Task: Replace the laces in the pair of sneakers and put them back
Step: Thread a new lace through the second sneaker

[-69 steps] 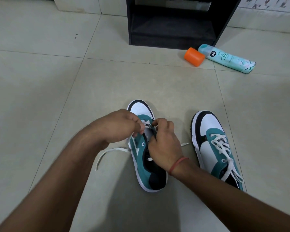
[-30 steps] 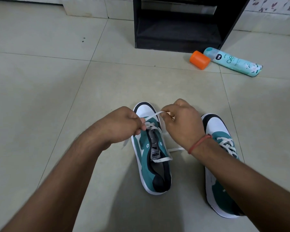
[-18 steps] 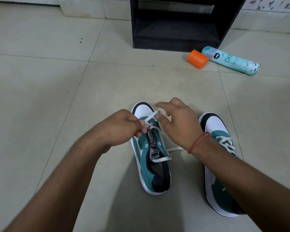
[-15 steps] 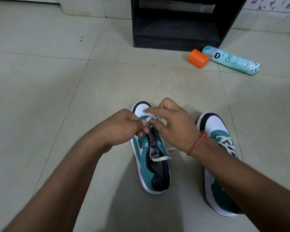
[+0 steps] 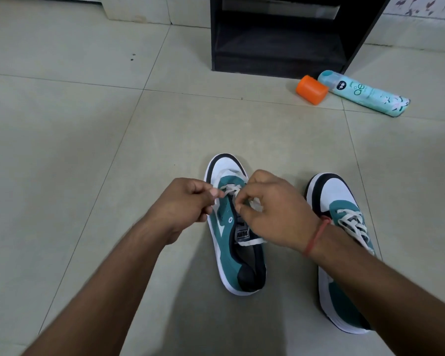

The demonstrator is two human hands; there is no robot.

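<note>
Two sneakers on the tiled floor (image 5: 88,150), toes pointing away, side by side and apart. Left sneaker (image 5: 235,253): teal, white and black, tongue standing up, white lace (image 5: 230,188) threaded only through the eyelets nearest the toe. Left hand (image 5: 188,201) at that sneaker's left edge, fingers curled, pinching one end of the lace between thumb and fingertips. Right hand (image 5: 275,214) over the same sneaker's eyelets, fingers bent, pinching the other part of the lace near the tongue; red thread (image 5: 316,235) round its wrist. Right sneaker (image 5: 342,201) just beyond the right forearm, partly hidden by it, already laced in white across its upper eyelets. Farther off, near the top of the view, a black shelf unit (image 5: 280,42) open at the front. Just in front of its right corner, an orange cap (image 5: 312,89) lying on the floor, touching or nearly touching a pale teal spray can (image 5: 365,93) lying on its side.
</note>
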